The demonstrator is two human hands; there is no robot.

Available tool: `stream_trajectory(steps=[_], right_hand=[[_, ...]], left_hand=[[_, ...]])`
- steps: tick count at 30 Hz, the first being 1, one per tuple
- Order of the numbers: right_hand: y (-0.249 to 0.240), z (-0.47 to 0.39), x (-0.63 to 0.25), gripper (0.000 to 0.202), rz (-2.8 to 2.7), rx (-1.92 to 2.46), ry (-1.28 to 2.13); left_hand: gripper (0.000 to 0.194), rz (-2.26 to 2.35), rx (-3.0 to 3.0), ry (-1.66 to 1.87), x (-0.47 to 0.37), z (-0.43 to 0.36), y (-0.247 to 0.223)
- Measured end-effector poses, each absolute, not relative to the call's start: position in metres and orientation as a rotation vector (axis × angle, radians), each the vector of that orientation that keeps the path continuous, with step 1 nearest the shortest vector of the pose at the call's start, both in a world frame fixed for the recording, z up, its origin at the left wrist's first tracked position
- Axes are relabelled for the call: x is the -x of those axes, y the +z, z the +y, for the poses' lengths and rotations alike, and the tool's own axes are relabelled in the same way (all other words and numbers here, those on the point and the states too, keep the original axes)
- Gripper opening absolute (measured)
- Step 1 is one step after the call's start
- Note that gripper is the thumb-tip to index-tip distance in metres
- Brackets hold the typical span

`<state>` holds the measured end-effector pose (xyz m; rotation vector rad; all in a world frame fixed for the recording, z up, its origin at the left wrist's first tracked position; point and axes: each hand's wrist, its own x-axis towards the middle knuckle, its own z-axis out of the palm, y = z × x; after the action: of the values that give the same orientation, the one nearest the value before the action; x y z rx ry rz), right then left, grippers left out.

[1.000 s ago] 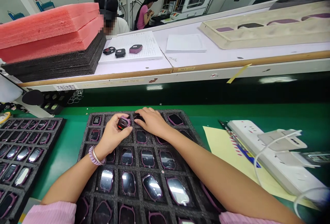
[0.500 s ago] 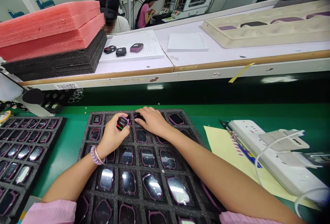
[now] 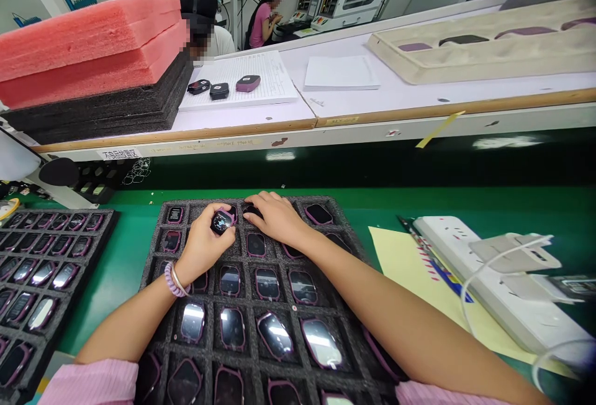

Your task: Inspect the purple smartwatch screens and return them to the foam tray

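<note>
Left hand pinches a lit watch; right hand lies over the foam tray, its grip unclear.

head-worn view, facing forward and down, near foam tray

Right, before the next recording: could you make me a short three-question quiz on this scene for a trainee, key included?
1. True or false: the left hand holds a square device with its screen lit, above the grey foam tray.

2. How many loose pieces lie on the lined paper on the shelf?
A) one
B) three
C) six

3. Fill in the colour: beside the white power strip on the green work surface lies a ____ sheet.

Key:
1. True
2. B
3. yellow
</note>
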<state>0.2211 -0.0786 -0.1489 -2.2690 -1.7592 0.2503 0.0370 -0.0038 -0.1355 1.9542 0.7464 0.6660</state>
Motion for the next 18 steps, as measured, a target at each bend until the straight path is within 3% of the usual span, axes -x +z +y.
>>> stream_trajectory(steps=[14,18], right_hand=[[-0.1475,-0.0797,-0.2205,0.035,-1.753,2.293,0.260],[-0.1462,-0.0805,-0.2200,0.035,-1.753,2.293,0.268]], left_hand=[[0.062,0.602,-1.534,0.515,-0.0404,-0.0066,-0.1302],[0.059,0.616,-1.681,0.568,-0.0389,-0.0054,-0.1347]])
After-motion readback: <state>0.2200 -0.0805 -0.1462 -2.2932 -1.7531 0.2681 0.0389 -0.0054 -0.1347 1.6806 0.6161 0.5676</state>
